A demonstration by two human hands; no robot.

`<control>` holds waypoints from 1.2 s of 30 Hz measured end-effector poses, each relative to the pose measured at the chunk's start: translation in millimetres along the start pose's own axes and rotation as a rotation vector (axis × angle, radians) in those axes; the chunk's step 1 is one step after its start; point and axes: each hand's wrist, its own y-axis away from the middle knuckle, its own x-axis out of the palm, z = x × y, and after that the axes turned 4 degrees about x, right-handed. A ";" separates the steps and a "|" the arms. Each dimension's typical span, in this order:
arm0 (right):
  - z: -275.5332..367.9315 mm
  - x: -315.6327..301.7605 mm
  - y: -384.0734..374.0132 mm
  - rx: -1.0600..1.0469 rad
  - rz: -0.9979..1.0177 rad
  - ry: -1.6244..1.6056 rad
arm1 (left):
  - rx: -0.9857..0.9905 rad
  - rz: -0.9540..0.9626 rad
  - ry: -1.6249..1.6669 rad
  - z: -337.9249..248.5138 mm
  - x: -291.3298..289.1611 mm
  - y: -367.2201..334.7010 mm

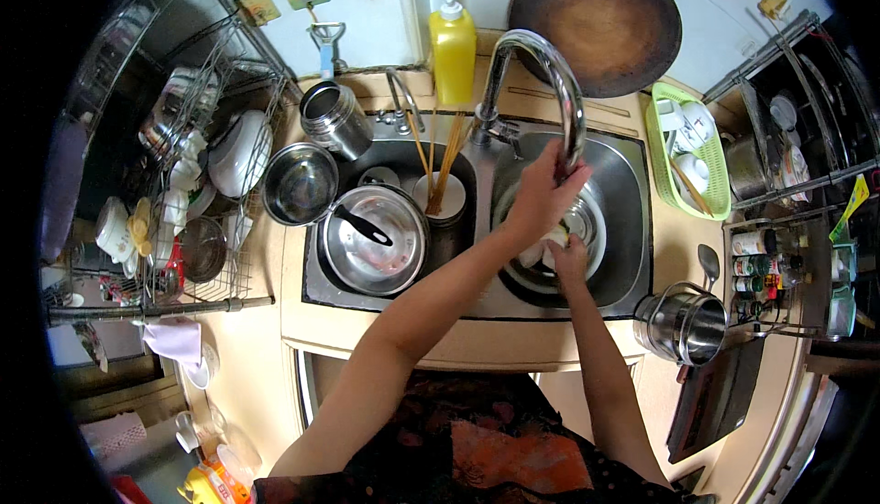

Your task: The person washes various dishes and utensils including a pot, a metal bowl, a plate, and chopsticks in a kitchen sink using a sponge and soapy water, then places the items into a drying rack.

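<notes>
Double sink (483,194) sits at the centre of the clock, its right basin (625,183) toward three. A round pale-rimmed bowl (602,236) lies in that basin, with both hands above it. The left hand (543,194) is wrapped around the spout end of the chrome tap (570,105); the right hand (570,266), lower down, pinches a small white piece (532,253) over the bowl — whether dish or cloth, one cannot tell. Rinsing seems to be the step in hand, though no stream shows clearly. The next move probably calls for steadying the spout while the right hand turns the piece under it.

Around them, a loaded wire rack (197,308) stands at nine o'clock, a big browned pan (596,20) leans at one, and a green basket (656,151) of crockery sits past two. A wide steel vessel or lid (394,261) crowds the left basin — little room there for setting anything down. Chopsticks (449,160) poke up at eleven.
</notes>
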 end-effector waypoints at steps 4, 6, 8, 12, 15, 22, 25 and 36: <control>37.5 -5.5 12.7 -0.082 -0.134 0.000 | 0.004 -0.127 -0.092 7.6 -72.5 26.1; 62.6 -0.4 22.2 -0.138 -0.151 -0.100 | -0.018 -0.154 -0.327 6.5 -121.5 27.2; 88.3 10.3 29.7 -0.158 -0.102 -0.198 | 0.019 -0.143 -0.432 3.7 -161.5 15.8; 127.0 49.0 41.8 -0.186 -0.035 -0.286 | 0.178 -0.200 -0.554 7.1 -202.8 -5.6; 144.5 73.8 44.0 -0.225 -0.060 -0.133 | 0.047 -0.181 -0.631 23.5 -208.7 9.1; 180.8 107.0 35.3 -0.225 -0.075 -0.091 | -0.240 -0.109 -0.894 71.3 -211.7 83.2; 192.8 121.5 42.3 -0.183 -0.060 -0.186 | 0.106 -0.168 -1.272 81.7 -214.7 113.5; 213.0 141.9 82.0 -0.443 0.112 -0.277 | -0.237 -0.777 -0.479 129.5 -237.9 164.2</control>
